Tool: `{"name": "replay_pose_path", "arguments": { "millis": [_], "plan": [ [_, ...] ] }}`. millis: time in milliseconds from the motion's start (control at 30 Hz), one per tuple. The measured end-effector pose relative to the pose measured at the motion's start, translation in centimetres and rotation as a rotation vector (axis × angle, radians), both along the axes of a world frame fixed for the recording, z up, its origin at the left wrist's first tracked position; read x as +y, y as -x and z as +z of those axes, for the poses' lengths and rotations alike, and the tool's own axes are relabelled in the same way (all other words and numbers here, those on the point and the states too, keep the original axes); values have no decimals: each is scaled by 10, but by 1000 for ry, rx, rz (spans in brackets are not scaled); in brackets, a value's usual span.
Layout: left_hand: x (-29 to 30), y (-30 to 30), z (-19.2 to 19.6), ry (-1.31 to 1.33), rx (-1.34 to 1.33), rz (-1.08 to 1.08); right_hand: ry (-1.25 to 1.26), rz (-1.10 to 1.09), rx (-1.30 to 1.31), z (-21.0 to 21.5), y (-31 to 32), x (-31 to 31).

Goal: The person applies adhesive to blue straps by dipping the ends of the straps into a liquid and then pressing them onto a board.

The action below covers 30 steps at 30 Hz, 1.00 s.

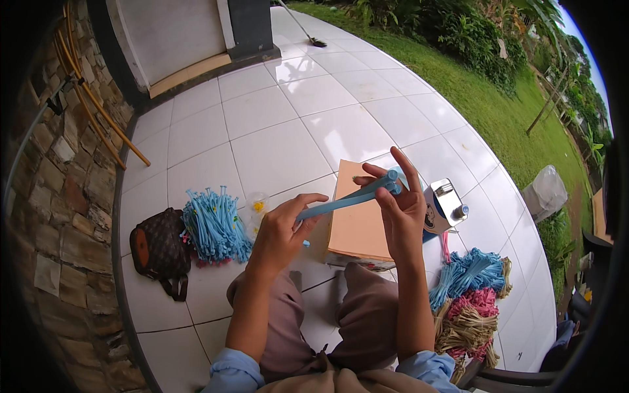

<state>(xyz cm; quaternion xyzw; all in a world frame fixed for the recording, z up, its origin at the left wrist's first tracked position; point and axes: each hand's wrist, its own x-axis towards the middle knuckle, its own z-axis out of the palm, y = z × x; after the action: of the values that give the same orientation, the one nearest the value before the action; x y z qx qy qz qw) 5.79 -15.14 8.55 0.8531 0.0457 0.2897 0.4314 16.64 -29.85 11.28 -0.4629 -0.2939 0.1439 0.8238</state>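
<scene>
Above a cardboard box (357, 236), both my hands hold light blue tube-like strips (347, 205) with rounded ends. My left hand (278, 229) pinches the strips' left end between thumb and fingers. Closer to their knobbed right ends, my right hand (405, 213) grips them with its thumb and some fingers, while its index finger points up. How many strips there are, I cannot tell. A heap of similar blue strips (215, 226) lies left of the box. To the right are tied bundles in blue (473, 276), pink (473, 303) and beige (464, 333).
A brown patterned bag (157, 243) sits beside the left heap, near the stone wall (65, 262). Behind my left hand lies a clear plastic bag (257, 208) with yellow bits. A metal can (447, 206) with a blue cap stands right of the box. Grass borders the tiled floor.
</scene>
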Motion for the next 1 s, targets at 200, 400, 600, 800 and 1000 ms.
{"name": "replay_pose_path", "arguments": {
  "millis": [200,400,600,800,1000],
  "plan": [
    [16,5,-9,386,181,-109,45,0,-89,1,3,1],
    [32,2,-1,668,207,-265,116,-161,-120,-9,2,-1],
    [43,-12,-6,1141,-222,-278,396,22,-103,-30,14,-3],
    [43,-11,-4,1070,-126,-430,690,6,-335,-37,12,-1],
    [32,-5,-25,865,39,-619,136,-29,-86,-13,12,0]
  ]
}}
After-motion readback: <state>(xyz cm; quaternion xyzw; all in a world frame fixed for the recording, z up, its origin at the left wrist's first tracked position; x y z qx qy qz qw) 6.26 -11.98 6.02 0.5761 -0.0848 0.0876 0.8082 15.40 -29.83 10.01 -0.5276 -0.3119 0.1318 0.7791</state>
